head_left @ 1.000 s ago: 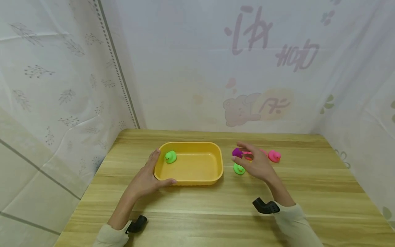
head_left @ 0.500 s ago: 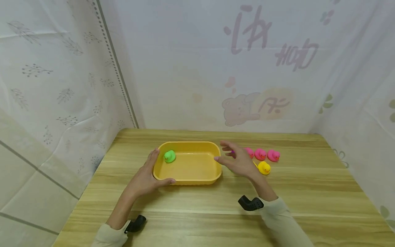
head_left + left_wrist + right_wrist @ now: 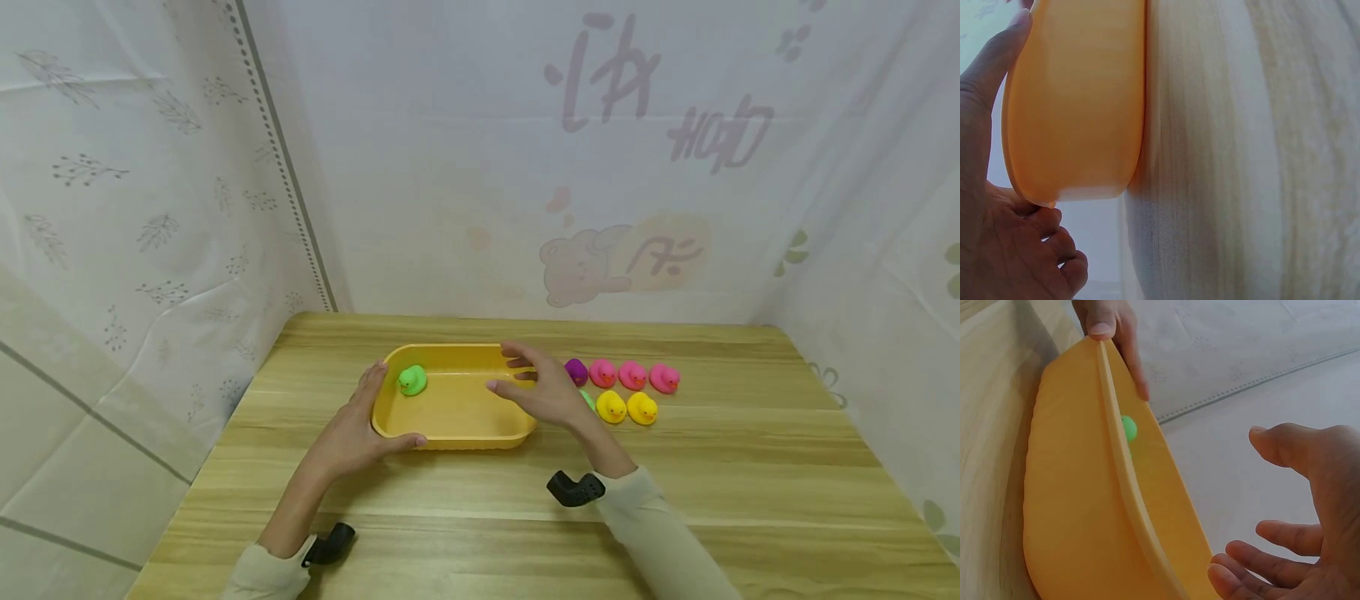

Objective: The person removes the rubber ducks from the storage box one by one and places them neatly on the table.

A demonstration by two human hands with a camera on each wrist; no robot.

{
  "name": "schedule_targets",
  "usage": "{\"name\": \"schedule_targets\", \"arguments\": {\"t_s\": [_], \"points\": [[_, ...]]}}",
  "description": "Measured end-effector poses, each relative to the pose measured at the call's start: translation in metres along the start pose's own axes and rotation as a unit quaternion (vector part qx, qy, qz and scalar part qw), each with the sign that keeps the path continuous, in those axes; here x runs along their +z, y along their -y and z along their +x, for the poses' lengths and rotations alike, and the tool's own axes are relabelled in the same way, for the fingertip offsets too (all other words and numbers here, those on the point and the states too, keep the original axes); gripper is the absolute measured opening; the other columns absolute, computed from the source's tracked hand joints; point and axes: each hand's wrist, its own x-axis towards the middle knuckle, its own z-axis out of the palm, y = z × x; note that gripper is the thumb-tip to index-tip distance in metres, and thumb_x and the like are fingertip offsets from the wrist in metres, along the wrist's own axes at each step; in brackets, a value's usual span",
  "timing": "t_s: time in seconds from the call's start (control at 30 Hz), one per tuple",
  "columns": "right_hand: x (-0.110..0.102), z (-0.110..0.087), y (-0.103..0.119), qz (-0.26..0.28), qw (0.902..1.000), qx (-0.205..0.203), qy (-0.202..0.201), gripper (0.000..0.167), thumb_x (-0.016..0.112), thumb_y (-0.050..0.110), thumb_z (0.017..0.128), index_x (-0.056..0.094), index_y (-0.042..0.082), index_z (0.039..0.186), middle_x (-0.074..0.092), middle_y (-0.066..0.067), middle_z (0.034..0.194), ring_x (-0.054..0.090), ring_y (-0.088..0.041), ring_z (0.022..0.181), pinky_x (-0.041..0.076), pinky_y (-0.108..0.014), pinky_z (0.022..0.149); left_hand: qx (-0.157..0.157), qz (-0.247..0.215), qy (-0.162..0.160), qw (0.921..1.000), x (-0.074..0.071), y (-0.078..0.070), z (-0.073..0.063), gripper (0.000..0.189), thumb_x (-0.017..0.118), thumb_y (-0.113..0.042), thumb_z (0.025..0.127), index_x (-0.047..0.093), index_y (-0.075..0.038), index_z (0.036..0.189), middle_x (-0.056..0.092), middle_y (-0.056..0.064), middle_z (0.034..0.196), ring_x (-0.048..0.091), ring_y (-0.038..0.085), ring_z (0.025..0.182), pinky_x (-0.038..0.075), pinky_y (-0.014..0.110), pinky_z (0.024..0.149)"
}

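Note:
A yellow plastic tub (image 3: 457, 442) stands on the table, with a green rubber duck (image 3: 412, 381) inside at its left end. My left hand (image 3: 352, 433) holds that end, thumb along the front rim and fingers at the left rim. Over the tub's right end hovers my right hand (image 3: 551, 392), its thumb and fingers spread and nothing between them. Right of this hand sit a purple duck (image 3: 577, 372), three pink ducks (image 3: 633, 375) in a row, and two yellow ducks (image 3: 611, 407). Another green duck (image 3: 588, 401) is partly hidden behind the right hand.
The wooden table (image 3: 480, 533) carries everything. A printed white curtain (image 3: 450, 183) hangs behind it and along both sides. Each wrist wears a black camera mount (image 3: 576, 489).
My right hand has moved left from above the ducks to over the tub's right end, uncovering the yellow and pink ducks. The left hand stays at the tub.

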Motion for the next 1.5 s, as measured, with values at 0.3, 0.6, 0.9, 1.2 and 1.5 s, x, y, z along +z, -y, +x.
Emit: {"name": "schedule_targets", "arguments": {"t_s": [0.3, 0.6, 0.9, 1.2, 1.5], "points": [[0.024, 0.013, 0.005, 0.000, 1.0000, 0.007, 0.004, 0.075, 0.077, 0.042, 0.091, 0.048, 0.010, 0.152, 0.055, -0.013, 0.151, 0.056, -0.032, 0.135, 0.050, -0.048, 0.111, -0.009, -0.004, 0.005, 0.9999, 0.000, 0.000, 0.000, 0.136, 0.081, -0.074, 0.070, 0.003, -0.018, 0.167, 0.010, 0.017, 0.173, 0.027, 0.049, 0.153, 0.033, 0.070, 0.117], [0.048, 0.024, 0.008, 0.006, 0.9997, 0.021, 0.008, 0.075, 0.077, 0.044, 0.090, 0.050, 0.009, 0.151, 0.056, -0.012, 0.150, 0.059, -0.034, 0.131, 0.052, -0.050, 0.108, -0.007, -0.011, 0.005, 0.9999, 0.000, 0.000, 0.000, 0.136, 0.081, -0.073, 0.070, 0.003, -0.019, 0.167, 0.010, 0.017, 0.173, 0.027, 0.050, 0.153, 0.033, 0.071, 0.116], [0.066, 0.035, 0.013, -0.003, 0.9994, 0.030, 0.018, 0.075, 0.077, 0.049, 0.089, 0.052, 0.011, 0.149, 0.058, -0.006, 0.149, 0.061, -0.033, 0.129, 0.053, -0.048, 0.106, -0.009, -0.003, 0.006, 0.9999, 0.000, 0.000, 0.001, 0.136, 0.080, -0.075, 0.070, 0.005, -0.017, 0.167, 0.010, 0.014, 0.173, 0.021, 0.047, 0.156, 0.030, 0.071, 0.118], [0.083, 0.048, 0.017, 0.005, 0.9990, 0.031, 0.031, 0.071, 0.076, 0.044, 0.090, 0.053, 0.008, 0.147, 0.058, -0.010, 0.147, 0.062, -0.032, 0.126, 0.054, -0.048, 0.105, -0.003, -0.008, 0.006, 0.9999, 0.001, 0.000, 0.001, 0.135, 0.080, -0.075, 0.070, 0.004, -0.018, 0.167, 0.010, 0.013, 0.174, 0.022, 0.046, 0.156, 0.031, 0.071, 0.117], [0.098, 0.060, 0.018, -0.012, 0.9973, 0.062, 0.037, 0.074, 0.076, 0.050, 0.088, 0.055, 0.009, 0.146, 0.062, -0.010, 0.142, 0.062, -0.028, 0.124, 0.055, -0.043, 0.103, -0.003, -0.013, 0.006, 0.9999, 0.000, 0.000, 0.001, 0.135, 0.080, -0.075, 0.070, 0.004, -0.020, 0.167, 0.010, 0.014, 0.173, 0.024, 0.048, 0.155, 0.032, 0.071, 0.116]]}}
